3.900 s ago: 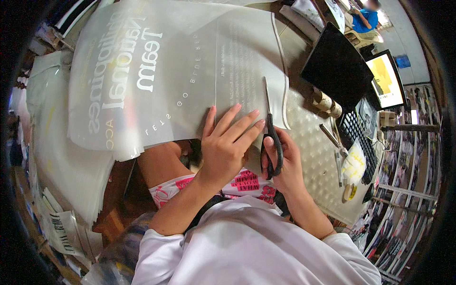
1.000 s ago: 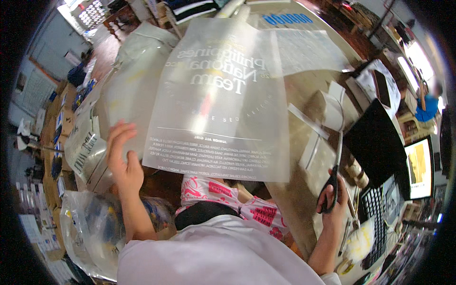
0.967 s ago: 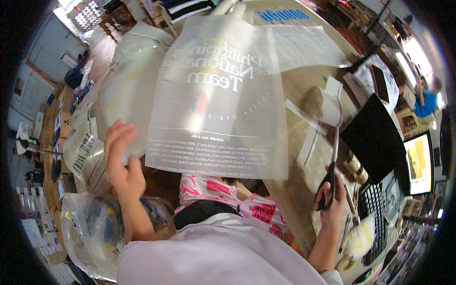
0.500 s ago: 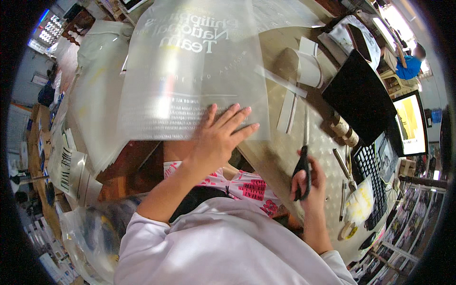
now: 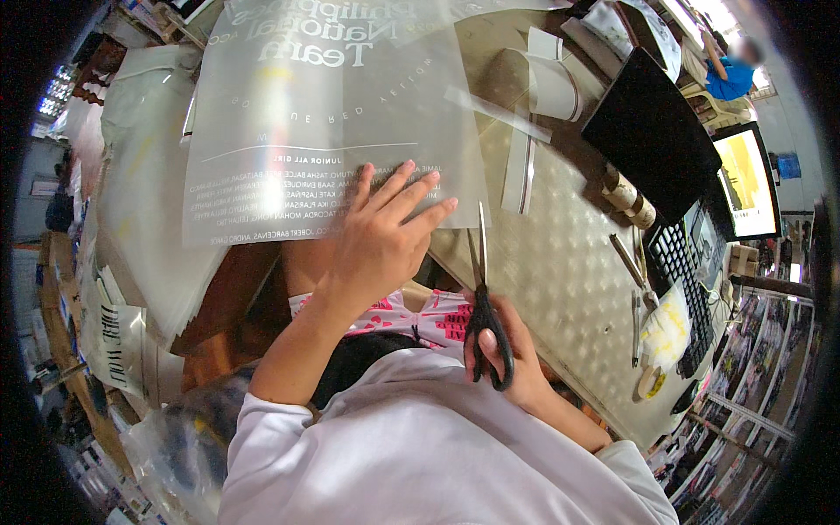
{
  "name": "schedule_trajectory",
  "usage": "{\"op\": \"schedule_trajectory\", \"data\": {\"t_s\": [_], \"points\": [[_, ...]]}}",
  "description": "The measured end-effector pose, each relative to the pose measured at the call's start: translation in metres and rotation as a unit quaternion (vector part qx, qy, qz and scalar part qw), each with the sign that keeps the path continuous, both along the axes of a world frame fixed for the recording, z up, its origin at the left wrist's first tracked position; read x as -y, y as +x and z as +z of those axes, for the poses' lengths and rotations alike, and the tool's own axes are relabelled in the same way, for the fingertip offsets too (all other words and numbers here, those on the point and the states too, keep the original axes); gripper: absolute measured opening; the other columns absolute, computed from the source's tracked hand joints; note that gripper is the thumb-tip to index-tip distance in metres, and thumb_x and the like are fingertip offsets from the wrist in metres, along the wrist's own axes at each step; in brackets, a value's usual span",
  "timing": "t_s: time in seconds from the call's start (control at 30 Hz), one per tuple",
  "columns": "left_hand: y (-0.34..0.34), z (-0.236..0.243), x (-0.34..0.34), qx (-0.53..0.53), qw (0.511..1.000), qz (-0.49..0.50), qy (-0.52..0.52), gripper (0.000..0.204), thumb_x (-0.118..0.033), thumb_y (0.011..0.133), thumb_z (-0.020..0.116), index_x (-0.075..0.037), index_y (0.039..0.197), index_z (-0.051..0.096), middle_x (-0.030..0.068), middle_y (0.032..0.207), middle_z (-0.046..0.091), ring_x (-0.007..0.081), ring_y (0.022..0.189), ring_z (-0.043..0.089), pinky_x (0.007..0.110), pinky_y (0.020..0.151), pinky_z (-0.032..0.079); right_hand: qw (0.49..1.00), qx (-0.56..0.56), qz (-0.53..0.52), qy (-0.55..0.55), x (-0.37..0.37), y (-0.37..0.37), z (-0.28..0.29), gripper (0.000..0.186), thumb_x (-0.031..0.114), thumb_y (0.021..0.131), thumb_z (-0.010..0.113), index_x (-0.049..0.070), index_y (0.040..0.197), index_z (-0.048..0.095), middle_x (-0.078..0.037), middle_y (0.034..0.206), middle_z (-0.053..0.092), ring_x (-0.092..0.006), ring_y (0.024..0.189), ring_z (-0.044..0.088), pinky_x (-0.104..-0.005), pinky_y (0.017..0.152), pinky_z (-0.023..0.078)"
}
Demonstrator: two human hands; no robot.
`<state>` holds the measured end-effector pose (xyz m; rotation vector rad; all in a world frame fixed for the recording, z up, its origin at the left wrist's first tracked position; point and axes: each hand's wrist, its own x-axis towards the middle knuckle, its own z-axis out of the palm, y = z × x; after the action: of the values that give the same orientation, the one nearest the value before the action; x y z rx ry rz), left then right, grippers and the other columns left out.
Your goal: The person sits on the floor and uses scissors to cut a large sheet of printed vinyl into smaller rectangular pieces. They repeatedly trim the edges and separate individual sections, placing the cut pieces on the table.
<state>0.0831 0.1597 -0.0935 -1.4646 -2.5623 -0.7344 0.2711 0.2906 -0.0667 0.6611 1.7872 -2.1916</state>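
A large translucent film sheet (image 5: 385, 109) with white mirrored lettering lies across the table, its near edge hanging out over my lap. On the near right part of this sheet rests my left hand (image 5: 381, 236), palm down, fingers spread and stretched out. Black-handled scissors (image 5: 481, 306) are in my right hand (image 5: 521, 354), fingers around and through the handle loops. Their blades point away from me, close by the sheet's near right corner and slightly parted at the tips. Whether they touch the film I cannot tell.
Cut white strips (image 5: 518, 175) and a curled white piece (image 5: 553, 87) lie right of the sheet. Farther right are a cardboard tube (image 5: 628, 197), a black monitor (image 5: 652, 149), a keyboard (image 5: 674, 262), a pen (image 5: 636, 337) and a lit screen (image 5: 745, 184). More film (image 5: 144, 192) lies left.
My right hand has brought the scissors leftward, from over the table to beside the sheet's near right corner. My left hand stays spread on the film. The whole view has shifted slightly.
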Motion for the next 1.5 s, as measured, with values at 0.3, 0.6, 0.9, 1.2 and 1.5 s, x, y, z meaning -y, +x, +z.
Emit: {"op": "schedule_trajectory", "data": {"t_s": [0.3,0.6,0.9,1.2,1.5], "points": [[0.0,-0.009,0.003,0.012,0.999,-0.001,0.048,0.037,-0.011,0.077,0.062,-0.018,0.114,0.065,0.0089,0.128,0.054,0.0302,0.123,0.046,0.054,0.106,0.027,0.996,-0.01,-0.085,-0.003,0.021,-0.026,-0.008,0.05,0.029,0.094,0.054,-0.001,0.13,0.037,-0.002,0.067,0.05,-0.0102,0.052,0.049,-0.0258,0.044,0.043],[-0.003,-0.019,0.004,-0.011,0.998,-0.007,0.064,0.033,-0.014,0.08,0.058,-0.02,0.11,0.067,0.0093,0.127,0.055,0.0318,0.121,0.048,0.056,0.105,0.027,0.994,0.017,-0.086,0.06,0.025,-0.025,-0.003,0.051,0.025,0.092,0.058,0.0,0.132,0.038,-0.001,0.062,0.048,-0.0089,0.047,0.047,-0.0248,0.041,0.041],[-0.005,-0.015,0.008,0.01,0.997,-0.019,0.068,0.038,-0.013,0.077,0.058,-0.021,0.114,0.066,0.0092,0.131,0.052,0.0332,0.123,0.046,0.056,0.106,0.025,0.993,0.011,-0.097,0.061,0.017,-0.055,0.005,0.048,0.026,0.092,0.059,0.0,0.128,0.041,0.0,0.062,0.048,-0.0084,0.047,0.048,-0.0243,0.04,0.037],[-0.007,-0.009,0.013,0.044,0.996,-0.023,0.073,0.041,-0.012,0.077,0.057,-0.022,0.116,0.064,0.0081,0.134,0.05,0.0324,0.125,0.045,0.054,0.108,0.024,0.987,0.01,-0.124,0.103,0.006,-0.078,0.003,0.05,0.03,0.09,0.061,-0.002,0.124,0.043,0.0,0.062,0.049,-0.0087,0.046,0.048,-0.0236,0.04,0.038],[-0.005,-0.015,0.008,0.046,0.995,-0.013,0.082,0.036,-0.015,0.078,0.057,-0.021,0.113,0.066,0.0084,0.131,0.053,0.0326,0.124,0.045,0.055,0.108,0.022,0.999,0.031,-0.036,0.02,0.013,-0.029,0.018,0.059,0.045,0.089,0.057,-0.002,0.121,0.042,-0.005,0.066,0.051,-0.0145,0.054,0.053,-0.027,0.051,0.043]]}}
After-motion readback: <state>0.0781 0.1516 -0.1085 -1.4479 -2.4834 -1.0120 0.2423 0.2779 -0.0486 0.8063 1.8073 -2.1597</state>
